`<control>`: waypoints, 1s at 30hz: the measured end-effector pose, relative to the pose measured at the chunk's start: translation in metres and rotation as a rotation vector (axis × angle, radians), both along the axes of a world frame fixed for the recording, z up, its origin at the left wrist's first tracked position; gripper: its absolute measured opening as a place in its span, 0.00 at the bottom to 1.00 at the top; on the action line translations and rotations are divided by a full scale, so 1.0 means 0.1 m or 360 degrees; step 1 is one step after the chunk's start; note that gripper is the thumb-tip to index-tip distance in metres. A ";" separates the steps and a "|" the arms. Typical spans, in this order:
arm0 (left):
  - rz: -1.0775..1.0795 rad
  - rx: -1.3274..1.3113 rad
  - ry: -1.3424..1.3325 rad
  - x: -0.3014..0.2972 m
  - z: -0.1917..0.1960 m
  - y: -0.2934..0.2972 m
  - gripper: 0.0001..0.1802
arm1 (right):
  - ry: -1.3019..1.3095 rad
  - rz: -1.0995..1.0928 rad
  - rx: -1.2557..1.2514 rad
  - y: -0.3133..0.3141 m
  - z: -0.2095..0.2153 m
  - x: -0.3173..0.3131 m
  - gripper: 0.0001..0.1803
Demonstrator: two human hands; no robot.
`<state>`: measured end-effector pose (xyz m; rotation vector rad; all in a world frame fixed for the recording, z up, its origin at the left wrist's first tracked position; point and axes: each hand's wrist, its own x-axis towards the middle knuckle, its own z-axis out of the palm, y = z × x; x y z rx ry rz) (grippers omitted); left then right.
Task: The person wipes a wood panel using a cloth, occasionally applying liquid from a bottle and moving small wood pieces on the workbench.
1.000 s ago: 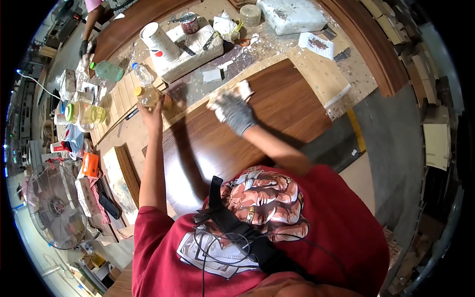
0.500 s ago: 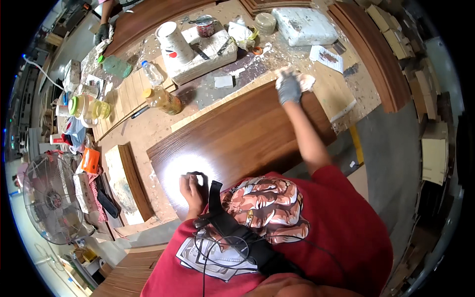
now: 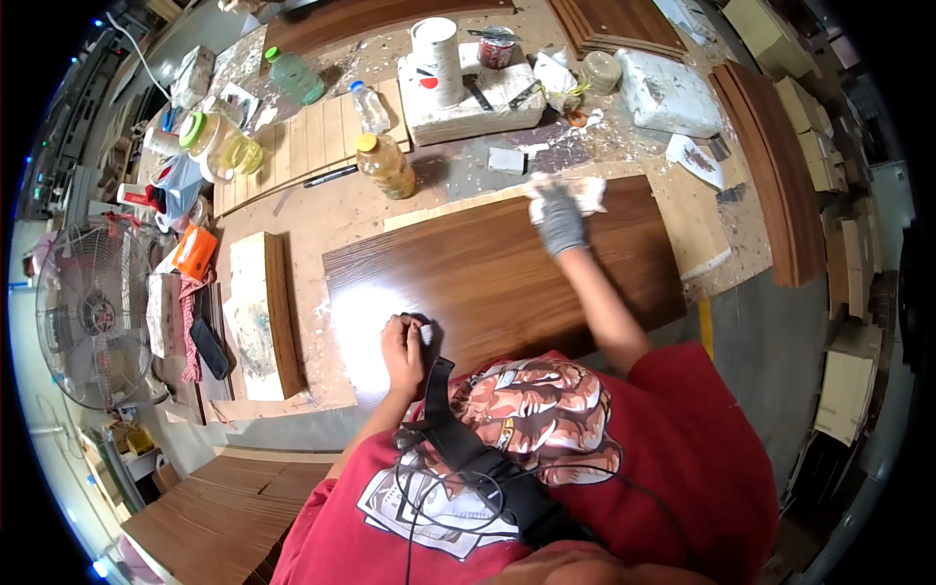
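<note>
Right hand point(image 3: 561, 219) gloved, fingers pressed together on a white rag point(image 3: 575, 192) at the far edge of the dark wood panel point(image 3: 507, 283).

Your left hand point(image 3: 402, 351) is bare and lies flat, fingers loosely together, on the panel's near edge — likely bracing it against sliding as you press; it grips nothing. The panel lies flat on the speckled workbench point(image 3: 322, 210), a glare patch near your left hand. Beyond it — an amber bottle point(image 3: 383, 164) and a white tub point(image 3: 436, 60) on a foam block, kept clear of the panel. A fan point(image 3: 88, 312) stands to your left.
</note>
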<state>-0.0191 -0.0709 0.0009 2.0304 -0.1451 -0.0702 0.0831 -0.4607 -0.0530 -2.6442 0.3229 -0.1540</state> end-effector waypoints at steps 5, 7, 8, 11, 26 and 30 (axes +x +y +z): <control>-0.0037 0.0120 -0.0046 0.05 0.06 -0.02 0.11 | 0.0034 0.0452 -0.0202 1.42 0.22 0.23 0.28; -0.0077 0.0126 -0.0060 0.05 0.07 0.00 0.13 | 0.0022 0.0495 -0.0142 1.32 0.27 0.17 0.32; -0.0116 0.0135 -0.0072 0.07 0.07 -0.01 0.13 | 0.0015 0.0482 -0.0142 1.11 0.17 0.10 0.36; -0.0071 -0.0010 -0.0029 0.03 0.05 0.04 0.17 | 0.0036 0.0345 -0.0079 0.69 0.21 0.00 0.36; -0.0220 -0.0089 -0.0119 0.02 0.17 0.07 0.17 | -0.0061 0.1319 -0.0107 3.48 0.29 1.02 0.28; -0.0226 -0.0096 -0.0132 -0.01 0.10 0.14 0.17 | -0.0068 0.1478 0.0081 3.48 0.33 0.62 0.29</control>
